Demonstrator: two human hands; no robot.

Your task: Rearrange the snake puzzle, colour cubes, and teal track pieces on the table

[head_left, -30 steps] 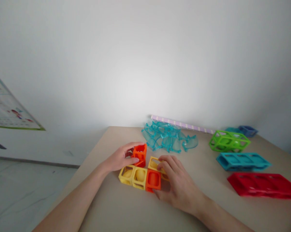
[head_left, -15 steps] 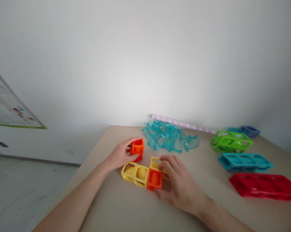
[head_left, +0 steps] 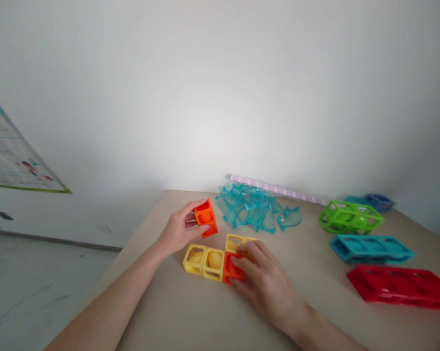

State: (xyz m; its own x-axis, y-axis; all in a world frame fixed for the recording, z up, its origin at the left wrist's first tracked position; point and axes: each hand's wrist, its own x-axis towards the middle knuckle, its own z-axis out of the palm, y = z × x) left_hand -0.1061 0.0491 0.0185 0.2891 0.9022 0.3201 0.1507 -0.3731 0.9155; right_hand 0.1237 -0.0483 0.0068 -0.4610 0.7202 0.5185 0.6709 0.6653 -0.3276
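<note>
Between the thumb and fingers of my left hand is an orange piece of joined open-sided cubes, held tilted above the table. Nearer to me lies a row of yellow open cubes with round shapes inside. A single orange cube sits at the right end of that row, touching it. My right hand grips this orange cube, thumb on the near side and fingers over the top. Behind it are more yellow cubes, partly hidden by my right fingers.
Clear teal curved pieces lie piled at the back, before a purple striped strip along the wall. On the right stand a green frame block, a teal block, a red block and a dark blue piece.
My left hand has lifted and tilted the orange piece slightly. The fingers of my right hand have shifted from the yellow cubes behind onto the single orange cube.
</note>
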